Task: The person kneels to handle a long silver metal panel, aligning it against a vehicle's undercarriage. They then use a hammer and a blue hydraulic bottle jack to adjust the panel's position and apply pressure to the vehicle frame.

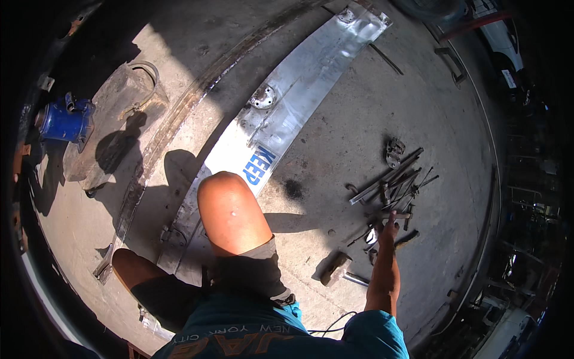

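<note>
The right hand (391,228) reaches into loose tools (386,176) on the floor (341,143), toward the floor's right edge; its fingers are at a small hammer (404,216), but whether they grasp it I cannot tell. The left hand is out of view, its state unknown. A sledgehammer (336,269) lies near the right forearm. A long metal panel (305,84) lies left of the tools, and a blue cylinder (63,119) is at a block's (122,87) left edge.
</note>
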A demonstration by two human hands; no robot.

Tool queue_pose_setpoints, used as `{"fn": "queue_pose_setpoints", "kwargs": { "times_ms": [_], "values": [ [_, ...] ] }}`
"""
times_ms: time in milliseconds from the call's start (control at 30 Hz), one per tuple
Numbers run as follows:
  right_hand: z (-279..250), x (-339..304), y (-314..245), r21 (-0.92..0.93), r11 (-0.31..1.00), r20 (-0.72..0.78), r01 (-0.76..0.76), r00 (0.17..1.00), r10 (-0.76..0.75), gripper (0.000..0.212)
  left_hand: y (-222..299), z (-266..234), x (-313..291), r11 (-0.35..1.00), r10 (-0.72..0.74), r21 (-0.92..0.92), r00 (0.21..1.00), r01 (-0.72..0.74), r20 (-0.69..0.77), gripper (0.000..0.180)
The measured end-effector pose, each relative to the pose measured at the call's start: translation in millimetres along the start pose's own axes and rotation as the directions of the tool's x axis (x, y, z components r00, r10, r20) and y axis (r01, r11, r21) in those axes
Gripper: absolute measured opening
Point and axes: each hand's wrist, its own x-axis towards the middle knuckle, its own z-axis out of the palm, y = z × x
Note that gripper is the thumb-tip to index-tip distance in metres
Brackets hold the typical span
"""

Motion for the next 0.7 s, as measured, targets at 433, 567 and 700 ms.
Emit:
{"fn": "queue_pose_setpoints", "kwargs": {
  "times_ms": [433, 567, 700],
  "values": [
    [33.0, -36.2, -89.1, 0.069, 0.861, -0.09, 0.503, 0.863, -0.497, 0.048, -116.8, -50.6, 17.9, 0.977, -0.192, 0.116, 0.977, 0.181, 0.089, 0.067],
    [68.9, -127.5, -138.3, 0.366, 0.696, 0.055, 0.617, 0.733, -0.678, 0.048, -145.2, -46.0, 32.0, 0.973, -0.218, 0.102, 0.967, 0.206, 0.129, 0.067],
    [156.5, -292.7, -190.9, 0.651, 0.639, 0.531, 0.41, 0.354, -0.769, 0.051, -172.4, -41.3, 63.6, 0.982, -0.184, 0.055, 0.971, 0.178, 0.155, 0.067]
  ]
}}
